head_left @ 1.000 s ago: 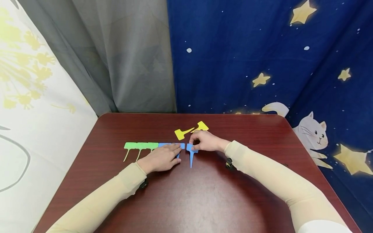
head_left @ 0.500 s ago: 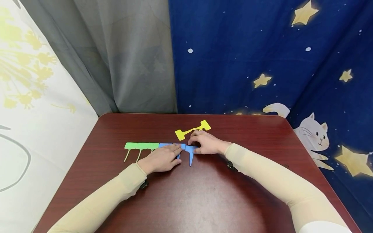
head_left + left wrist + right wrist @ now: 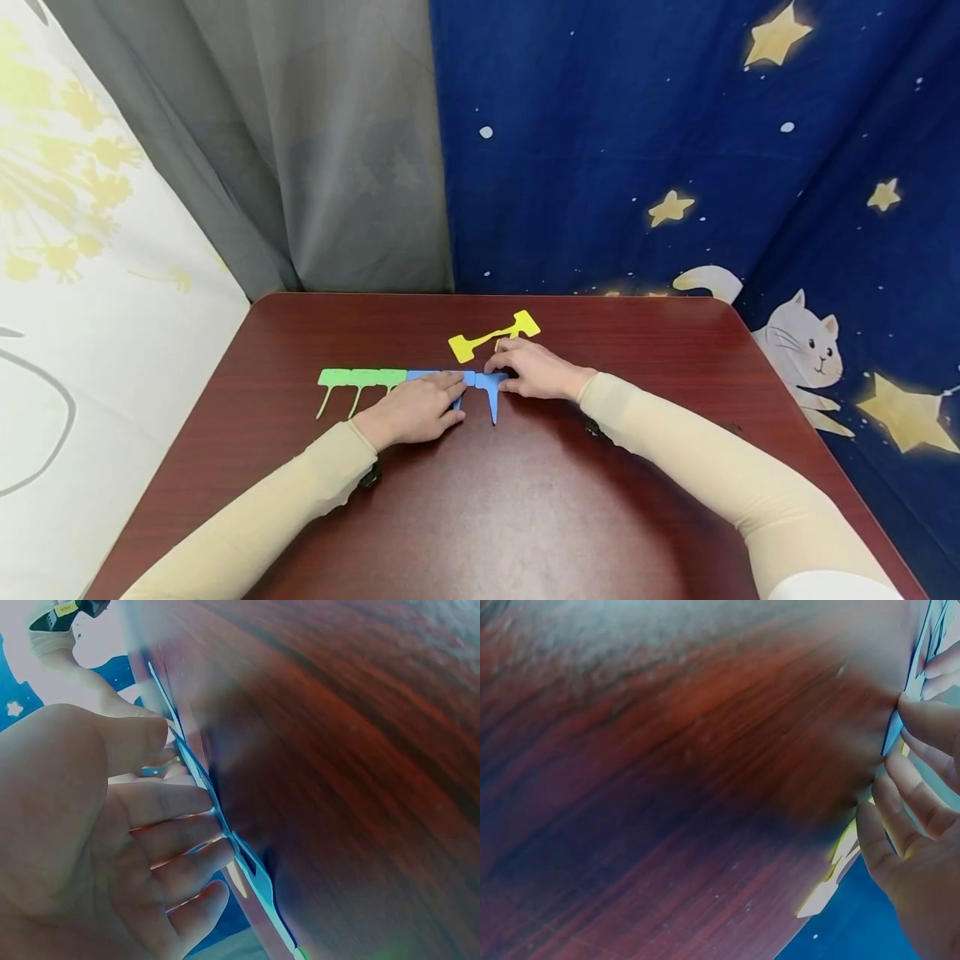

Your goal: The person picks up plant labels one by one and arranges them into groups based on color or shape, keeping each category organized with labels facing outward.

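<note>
Green T-shaped plant labels (image 3: 364,377) lie in a row on the table, followed by blue plant labels (image 3: 423,374) to their right. My left hand (image 3: 412,408) lies flat over the blue ones, fingers straight, hiding part of them. At the row's right end, my right hand (image 3: 542,372) holds another blue plant label (image 3: 491,382) between thumb and fingertips, its stem pointing toward me. That label's head sits against its neighbour, or very nearly. In the right wrist view, the thumb touches one edge of the blue label (image 3: 893,729).
Yellow plant labels (image 3: 462,347) lie behind the row, partly hidden by the right hand. The dark red-brown table (image 3: 525,517) extends toward me. Grey and blue curtains (image 3: 585,167) hang behind its far edge.
The right hand has turned the blue label straighter and slid it left, closing the gap to the row. The left hand stays in place.
</note>
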### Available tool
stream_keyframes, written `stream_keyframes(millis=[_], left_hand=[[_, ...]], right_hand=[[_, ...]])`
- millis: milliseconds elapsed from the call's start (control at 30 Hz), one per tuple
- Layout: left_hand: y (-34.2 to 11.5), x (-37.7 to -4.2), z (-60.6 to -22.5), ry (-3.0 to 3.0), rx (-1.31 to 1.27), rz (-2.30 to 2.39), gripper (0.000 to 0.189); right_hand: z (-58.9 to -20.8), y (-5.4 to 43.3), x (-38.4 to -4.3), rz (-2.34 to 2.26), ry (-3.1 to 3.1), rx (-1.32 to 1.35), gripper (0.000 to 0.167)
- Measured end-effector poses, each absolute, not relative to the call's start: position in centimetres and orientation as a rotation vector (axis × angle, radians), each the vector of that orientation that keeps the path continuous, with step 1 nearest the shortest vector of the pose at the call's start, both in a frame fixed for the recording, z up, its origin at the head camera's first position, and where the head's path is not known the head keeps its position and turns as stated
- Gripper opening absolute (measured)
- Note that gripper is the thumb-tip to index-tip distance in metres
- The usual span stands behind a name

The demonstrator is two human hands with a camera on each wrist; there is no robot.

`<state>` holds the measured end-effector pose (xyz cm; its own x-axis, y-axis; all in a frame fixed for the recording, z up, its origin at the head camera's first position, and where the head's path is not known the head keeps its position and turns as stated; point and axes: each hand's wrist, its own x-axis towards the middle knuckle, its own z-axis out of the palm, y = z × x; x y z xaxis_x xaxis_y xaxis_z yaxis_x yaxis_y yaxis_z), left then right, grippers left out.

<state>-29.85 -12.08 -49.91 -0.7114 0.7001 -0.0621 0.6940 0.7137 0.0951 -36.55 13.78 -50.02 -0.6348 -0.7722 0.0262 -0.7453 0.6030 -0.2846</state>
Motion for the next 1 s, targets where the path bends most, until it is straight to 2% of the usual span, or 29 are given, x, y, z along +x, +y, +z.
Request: stream_keyframes(millis=[1000], left_hand=[[-11.84,-29.61,-50.16,2.862,1.146,0.057,0.057]], right_hand=[[-50.60,13.91,-36.49,-0.419,2.779,-1.214,0.027]])
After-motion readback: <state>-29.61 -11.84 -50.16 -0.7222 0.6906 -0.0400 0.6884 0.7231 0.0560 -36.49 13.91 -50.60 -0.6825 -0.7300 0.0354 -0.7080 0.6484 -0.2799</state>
